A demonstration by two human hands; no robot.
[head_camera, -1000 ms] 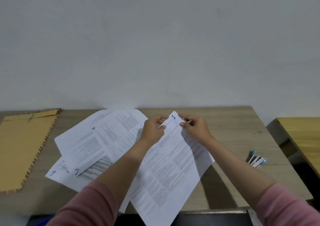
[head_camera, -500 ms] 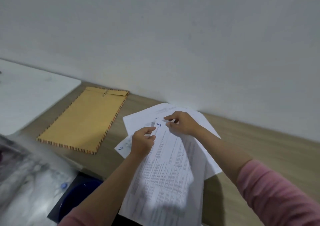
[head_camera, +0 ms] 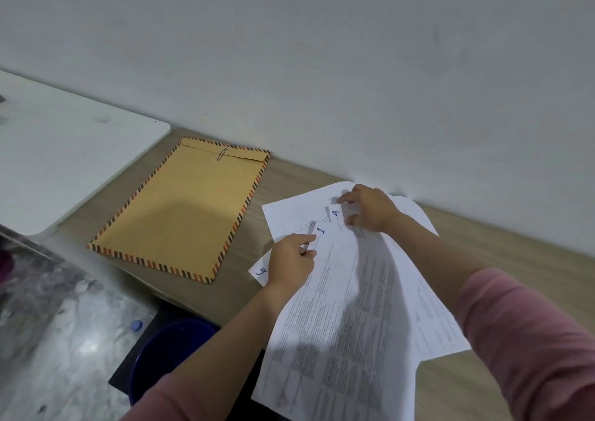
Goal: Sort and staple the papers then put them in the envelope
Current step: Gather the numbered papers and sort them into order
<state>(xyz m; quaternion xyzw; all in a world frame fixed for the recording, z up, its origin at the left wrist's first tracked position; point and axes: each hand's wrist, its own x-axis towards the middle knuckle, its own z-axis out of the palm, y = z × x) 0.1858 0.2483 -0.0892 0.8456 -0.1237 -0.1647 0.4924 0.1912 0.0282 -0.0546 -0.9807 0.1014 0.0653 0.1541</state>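
Note:
Several printed white sheets lie fanned on the wooden table (head_camera: 251, 221). My left hand (head_camera: 291, 264) pinches the top corner of the sheet marked 1 (head_camera: 344, 317), which hangs over the table's front edge. My right hand (head_camera: 368, 208) rests on the sheet marked 4 (head_camera: 302, 209) farther back, fingers spread and thumb against the paper. A corner of a sheet marked 9 (head_camera: 261, 272) sticks out below my left hand. The brown envelope (head_camera: 180, 208) with a striped border lies flat to the left, a paper clip on its flap. No stapler is in view.
A white tabletop (head_camera: 64, 153) adjoins the wooden table on the left. Below the front edge stand a dark blue bin (head_camera: 167, 349) on a black surface and a grey marbled floor. A white wall runs along the table's back.
The view has swung left, bringing the envelope into full view and the stapler out of it. My right hand has left the sheet marked 1 and moved back onto the sheet marked 4.

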